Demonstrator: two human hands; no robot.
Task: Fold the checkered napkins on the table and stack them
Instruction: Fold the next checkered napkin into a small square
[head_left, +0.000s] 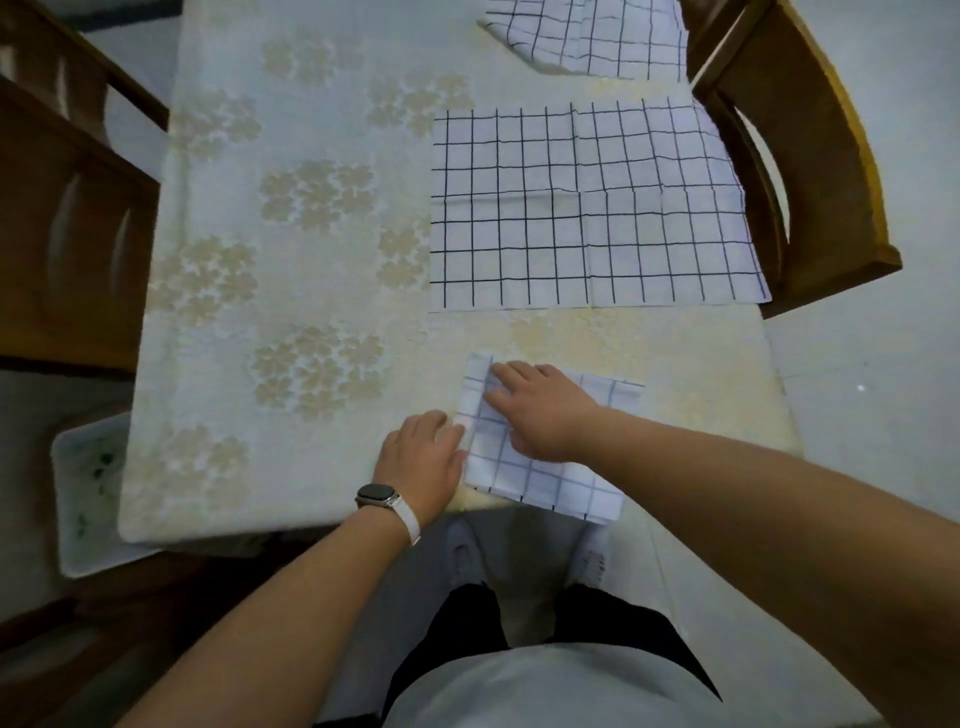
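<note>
The folded napkin is thin matt cloth and looks smooth. The open napkin is the same cloth, with sharp creases in it. The surface wears a matt cloth with a slightly rough woven flower pattern. The chair is brown wood with a slight shine. The watch has a glossy dark face, and the tub looks like white plastic.

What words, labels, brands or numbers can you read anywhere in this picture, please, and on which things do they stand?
There is no readable text.
folded napkin, spread napkin, far napkin: grid lines only, no label.
tablecloth: flower pattern only.
watch: face dark, nothing legible.
white tub: no marking to be made out.
</note>
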